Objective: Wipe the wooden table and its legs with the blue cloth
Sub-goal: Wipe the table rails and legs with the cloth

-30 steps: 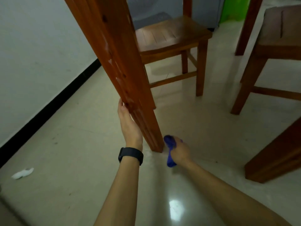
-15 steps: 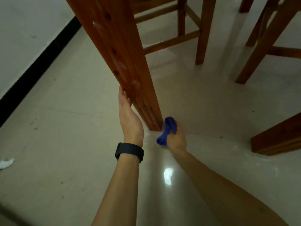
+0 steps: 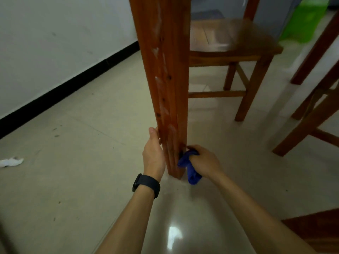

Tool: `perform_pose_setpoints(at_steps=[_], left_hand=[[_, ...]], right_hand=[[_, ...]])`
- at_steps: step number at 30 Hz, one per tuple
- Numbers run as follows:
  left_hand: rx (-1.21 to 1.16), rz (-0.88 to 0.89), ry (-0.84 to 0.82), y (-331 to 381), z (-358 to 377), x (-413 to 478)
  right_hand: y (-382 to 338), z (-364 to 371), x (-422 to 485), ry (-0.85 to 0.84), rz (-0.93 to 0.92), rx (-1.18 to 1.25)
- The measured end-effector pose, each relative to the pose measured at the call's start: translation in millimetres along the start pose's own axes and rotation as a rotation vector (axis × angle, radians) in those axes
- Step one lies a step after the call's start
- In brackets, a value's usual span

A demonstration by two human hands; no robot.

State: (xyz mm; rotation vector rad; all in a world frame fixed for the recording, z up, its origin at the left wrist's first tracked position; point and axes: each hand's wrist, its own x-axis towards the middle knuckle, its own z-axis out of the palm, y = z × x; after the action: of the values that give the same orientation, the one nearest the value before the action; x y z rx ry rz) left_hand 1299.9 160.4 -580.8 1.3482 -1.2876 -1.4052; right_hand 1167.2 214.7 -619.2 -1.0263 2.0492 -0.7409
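A reddish wooden table leg (image 3: 165,85) with pale scuff marks runs from the top of the view down to the tiled floor. My left hand (image 3: 153,154) rests flat against the leg's left side near its foot, fingers straight; a black watch is on that wrist. My right hand (image 3: 203,162) grips the bunched blue cloth (image 3: 189,166) and holds it against the leg's right side just above the floor. Part of the cloth hangs below my fist.
A wooden chair (image 3: 233,44) stands right behind the leg. More wooden legs (image 3: 308,114) are at the right and another (image 3: 315,233) at the bottom right. A white wall with black skirting (image 3: 60,90) runs along the left. A crumpled white scrap (image 3: 11,161) lies on the floor.
The view has tilted up, showing the chair seat again. My right hand with the cloth has moved from beside the leg's foot onto its right side. My left hand stays on the leg.
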Motion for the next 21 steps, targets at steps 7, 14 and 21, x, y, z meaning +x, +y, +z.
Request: perform_pose_setpoints(at_steps=[7,14,21], left_hand=[[-0.043,0.045,0.037,31,-6,-14],[-0.067,0.114,0.025,60,-18,-33],[-0.076,0.092,-0.041,74,-25,-42]], right_hand=[[-72,-57,-68,0.619,-0.762,0.423],[-27,-16,-68,0.167,-0.457,-0.176],[-59,-74,-87,0.358,-0.513,-0.176]])
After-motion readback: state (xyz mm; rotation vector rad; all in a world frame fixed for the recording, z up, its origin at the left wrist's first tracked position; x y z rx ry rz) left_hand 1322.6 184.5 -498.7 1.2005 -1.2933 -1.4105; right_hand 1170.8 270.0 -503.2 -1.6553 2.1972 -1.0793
